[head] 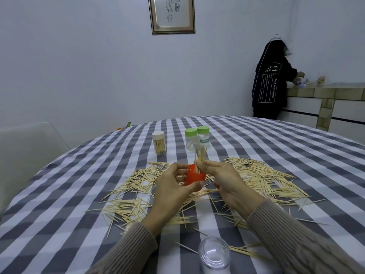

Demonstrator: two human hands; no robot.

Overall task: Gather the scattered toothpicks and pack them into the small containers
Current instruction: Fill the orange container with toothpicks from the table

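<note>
The left hand [173, 182] holds the red container [194, 177]. The right hand [221, 175] pinches a toothpick bunch [200, 155] over its mouth. Loose toothpicks [262, 178] lie from 9 to 3 o'clock on the bench [79, 194]. A tilted bunch could miss and spill.

Pale wall [88, 66], framed picture [172, 14], checked tablecloth [256, 139], white chair [25, 151].

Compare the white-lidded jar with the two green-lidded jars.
The white-lidded jar is packed with toothpicks; the green-lidded jars look nearly empty. It stands alone to the left; they stand side by side, apparently touching. The right green one bears a label; the white-lidded one shows none. All stand upright, capped, on the table.
</note>
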